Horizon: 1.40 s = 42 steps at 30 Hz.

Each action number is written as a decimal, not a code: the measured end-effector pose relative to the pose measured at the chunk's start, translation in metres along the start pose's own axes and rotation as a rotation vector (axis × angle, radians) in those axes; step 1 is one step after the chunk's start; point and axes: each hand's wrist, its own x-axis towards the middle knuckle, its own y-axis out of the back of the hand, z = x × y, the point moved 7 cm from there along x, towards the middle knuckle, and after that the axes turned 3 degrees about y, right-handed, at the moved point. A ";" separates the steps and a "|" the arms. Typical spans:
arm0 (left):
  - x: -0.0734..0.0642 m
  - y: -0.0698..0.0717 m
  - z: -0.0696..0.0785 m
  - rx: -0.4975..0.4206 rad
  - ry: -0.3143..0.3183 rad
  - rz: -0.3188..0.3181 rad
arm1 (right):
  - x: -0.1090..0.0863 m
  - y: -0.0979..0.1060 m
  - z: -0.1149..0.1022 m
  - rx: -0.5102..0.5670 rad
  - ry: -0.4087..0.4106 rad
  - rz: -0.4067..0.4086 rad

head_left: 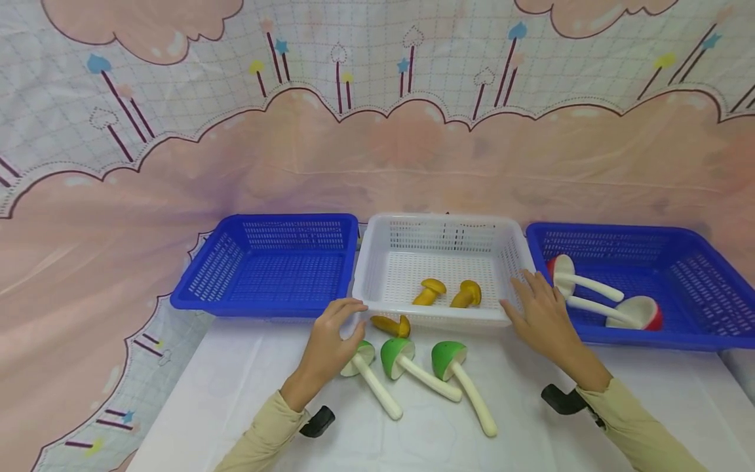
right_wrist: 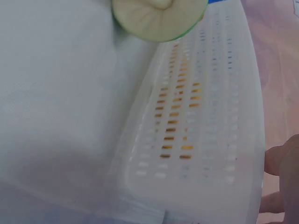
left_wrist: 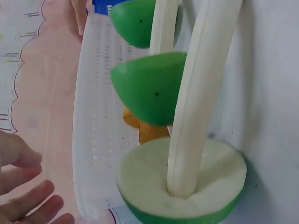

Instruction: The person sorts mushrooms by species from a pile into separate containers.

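Observation:
The white basket [head_left: 441,313] stands between my hands, with two yellow toy mushrooms [head_left: 466,294] inside near its front wall. My left hand [head_left: 330,337] is over its front left corner, fingers spread and nothing between them; the left wrist view shows the loose fingers [left_wrist: 32,200] beside the basket. My right hand [head_left: 544,318] reaches to the front right corner, fingers extended, fingertips right at the rim [right_wrist: 256,116] in the right wrist view. Between basket and green mushrooms lies another yellow mushroom [head_left: 389,326]. Three green-capped mushrooms [head_left: 446,357] with long white stems lie in front.
To the left stands a blue basket [head_left: 265,311]. Another blue basket [head_left: 696,337] on the right holds two red-capped toy mushrooms [head_left: 634,313]. A white cloth covers the table [head_left: 436,452], and a patterned pink curtain [head_left: 377,170] hangs close behind the baskets.

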 end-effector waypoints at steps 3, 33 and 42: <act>-0.004 -0.007 0.001 0.002 0.043 -0.044 | -0.010 0.001 0.013 -0.008 -0.083 -0.072; 0.001 -0.081 -0.017 0.383 0.007 -0.510 | -0.037 0.002 0.028 -0.076 0.008 0.061; 0.003 -0.089 -0.024 0.383 0.084 -0.542 | -0.035 0.003 0.026 -0.078 0.006 0.080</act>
